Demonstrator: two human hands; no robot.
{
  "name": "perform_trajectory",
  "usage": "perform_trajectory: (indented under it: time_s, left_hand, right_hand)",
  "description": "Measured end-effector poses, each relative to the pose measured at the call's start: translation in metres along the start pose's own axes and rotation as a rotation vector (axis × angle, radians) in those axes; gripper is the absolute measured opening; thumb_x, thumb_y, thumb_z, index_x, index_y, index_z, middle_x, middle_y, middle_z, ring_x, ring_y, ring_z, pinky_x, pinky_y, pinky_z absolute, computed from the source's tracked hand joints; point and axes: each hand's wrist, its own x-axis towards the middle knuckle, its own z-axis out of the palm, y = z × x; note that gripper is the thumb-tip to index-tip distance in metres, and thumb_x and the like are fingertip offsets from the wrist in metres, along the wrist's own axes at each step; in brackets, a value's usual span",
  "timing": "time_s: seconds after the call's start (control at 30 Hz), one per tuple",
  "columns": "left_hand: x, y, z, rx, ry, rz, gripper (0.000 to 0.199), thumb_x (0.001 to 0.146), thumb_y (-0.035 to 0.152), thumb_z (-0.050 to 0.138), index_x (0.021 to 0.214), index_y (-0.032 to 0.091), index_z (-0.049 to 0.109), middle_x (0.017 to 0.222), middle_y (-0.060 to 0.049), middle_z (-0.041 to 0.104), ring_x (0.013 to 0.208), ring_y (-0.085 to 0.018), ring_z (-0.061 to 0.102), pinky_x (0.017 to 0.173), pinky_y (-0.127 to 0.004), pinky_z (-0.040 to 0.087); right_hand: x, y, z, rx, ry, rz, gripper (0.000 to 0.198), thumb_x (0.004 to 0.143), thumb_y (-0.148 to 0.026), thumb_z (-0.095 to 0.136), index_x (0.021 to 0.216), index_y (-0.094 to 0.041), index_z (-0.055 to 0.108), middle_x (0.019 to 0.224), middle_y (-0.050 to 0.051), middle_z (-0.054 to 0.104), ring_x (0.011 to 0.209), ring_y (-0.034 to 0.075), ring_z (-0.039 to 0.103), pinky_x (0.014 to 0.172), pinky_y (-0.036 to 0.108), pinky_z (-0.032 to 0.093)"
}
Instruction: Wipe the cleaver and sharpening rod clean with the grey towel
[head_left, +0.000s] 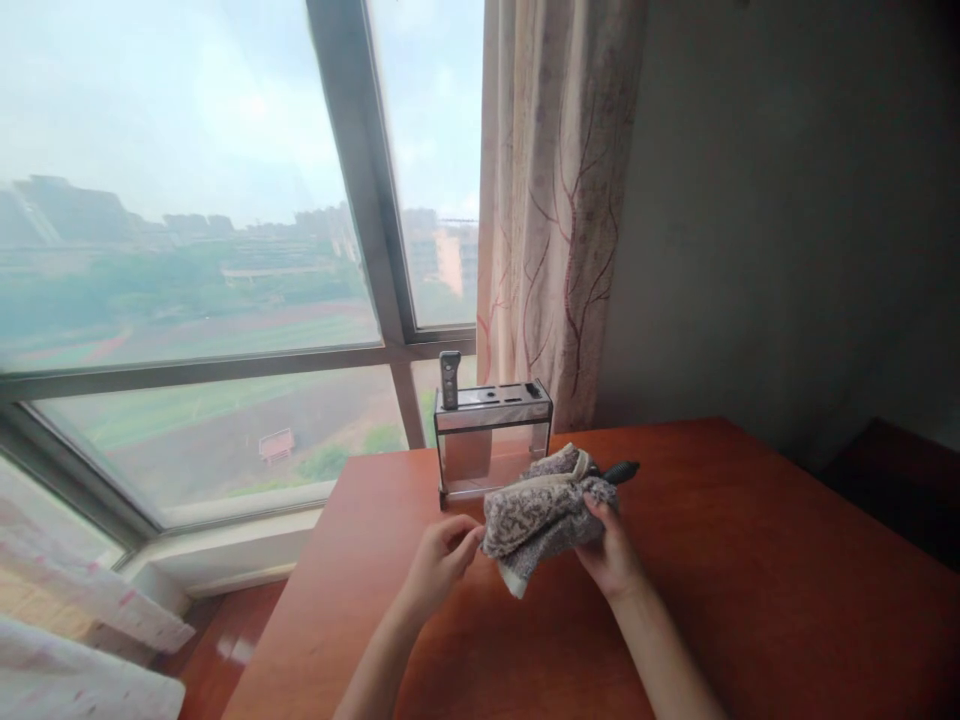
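A grey-and-white patterned cloth (pixel 529 518) is bunched above the table, its folds hanging loosely with a pale corner drooping at the bottom. My right hand (pixel 606 548) is closed around its right end, the thumb lying on top. From the cloth's far right side sticks out a black tapered handle (pixel 621 472); the rest of that object is hidden in the folds. At the left edge of the cloth my left hand (pixel 444 560) pinches with thumb and forefinger. Just behind stands a clear-sided knife holder (pixel 495 410) with slots in its top and one grey handle (pixel 449 380) upright at its left end.
A reddish-brown wooden table (pixel 750 580) lies under both hands. Beyond its left and far edges are a large window (pixel 210 363) and a beige curtain (pixel 555 200) with branch patterns. A grey wall (pixel 765 200) rises at the right.
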Motion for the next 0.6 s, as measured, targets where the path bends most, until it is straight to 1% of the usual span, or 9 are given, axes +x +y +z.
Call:
perform_trajectory:
  time_s: [0.07, 0.17, 0.27, 0.33, 0.4, 0.43, 0.53, 0.6]
  left_hand:
    - [-0.001, -0.003, 0.004, 0.08, -0.089, -0.011, 0.044, 0.075, 0.054, 0.065, 0.056, 0.016, 0.054, 0.051, 0.004, 0.038, 0.048, -0.009, 0.031, 0.044, -0.02, 0.022]
    - [-0.001, -0.006, 0.012, 0.153, -0.19, -0.006, 0.045, 0.079, 0.055, 0.058, 0.058, 0.016, 0.05, 0.055, 0.005, 0.034, 0.052, -0.009, 0.027, 0.046, -0.021, 0.02]
    - [-0.003, -0.01, 0.023, 0.21, -0.22, 0.023, 0.042, 0.084, 0.051, 0.052, 0.062, 0.016, 0.05, 0.056, 0.004, 0.034, 0.053, -0.01, 0.029, 0.048, -0.022, 0.021]
    - [-0.005, -0.013, 0.031, 0.235, -0.203, 0.056, 0.039, 0.086, 0.048, 0.05, 0.064, 0.016, 0.052, 0.057, 0.004, 0.036, 0.054, -0.01, 0.03, 0.049, -0.022, 0.022]
    - [-0.006, -0.016, 0.037, 0.241, -0.171, 0.08, 0.038, 0.086, 0.047, 0.05, 0.065, 0.016, 0.052, 0.057, 0.003, 0.036, 0.054, -0.011, 0.031, 0.049, -0.023, 0.022]
    - [-0.007, -0.017, 0.039, 0.237, -0.156, 0.085, 0.038, 0.086, 0.046, 0.049, 0.064, 0.016, 0.052, 0.056, 0.004, 0.036, 0.053, -0.011, 0.031, 0.049, -0.023, 0.022]
    - [-0.008, -0.02, 0.044, 0.197, -0.134, 0.08, 0.039, 0.086, 0.048, 0.05, 0.064, 0.016, 0.052, 0.055, 0.004, 0.035, 0.052, -0.01, 0.03, 0.048, -0.022, 0.022]
    - [-0.007, -0.022, 0.045, 0.144, -0.126, 0.063, 0.041, 0.086, 0.051, 0.049, 0.068, 0.015, 0.055, 0.056, 0.004, 0.034, 0.051, -0.009, 0.028, 0.047, -0.021, 0.021]
  right_hand:
    - [0.001, 0.0, 0.001, 0.015, -0.011, 0.017, 0.032, 0.069, -0.039, 0.075, 0.098, -0.027, 0.068, 0.1, -0.002, 0.074, 0.097, 0.022, 0.068, 0.082, 0.037, 0.056]
    - [0.003, 0.001, 0.001, 0.008, -0.034, 0.061, 0.047, 0.07, -0.056, 0.072, 0.104, -0.024, 0.067, 0.109, 0.004, 0.072, 0.103, 0.027, 0.065, 0.083, 0.043, 0.055]
    - [0.003, 0.006, -0.001, -0.01, -0.066, 0.082, 0.061, 0.069, -0.074, 0.06, 0.104, -0.024, 0.069, 0.108, 0.008, 0.072, 0.108, 0.031, 0.063, 0.086, 0.049, 0.053]
    - [0.002, 0.009, -0.003, -0.003, -0.082, 0.066, 0.064, 0.069, -0.078, 0.054, 0.102, -0.025, 0.069, 0.107, 0.009, 0.072, 0.111, 0.031, 0.061, 0.09, 0.052, 0.051]
    - [0.001, 0.009, -0.005, 0.024, -0.069, 0.037, 0.058, 0.071, -0.075, 0.057, 0.101, -0.027, 0.07, 0.107, 0.007, 0.072, 0.114, 0.031, 0.059, 0.095, 0.052, 0.048]
    - [0.0, 0.008, -0.006, 0.044, -0.053, 0.019, 0.052, 0.072, -0.07, 0.061, 0.101, -0.028, 0.07, 0.107, 0.006, 0.072, 0.115, 0.03, 0.058, 0.097, 0.052, 0.047]
    - [-0.003, 0.004, -0.01, 0.125, -0.01, -0.035, 0.034, 0.071, -0.045, 0.072, 0.1, -0.028, 0.07, 0.106, 0.002, 0.072, 0.113, 0.028, 0.06, 0.1, 0.049, 0.045]
    - [-0.005, 0.001, -0.012, 0.181, -0.001, -0.058, 0.032, 0.067, -0.032, 0.073, 0.099, -0.027, 0.07, 0.103, 0.002, 0.073, 0.106, 0.027, 0.064, 0.098, 0.048, 0.046]
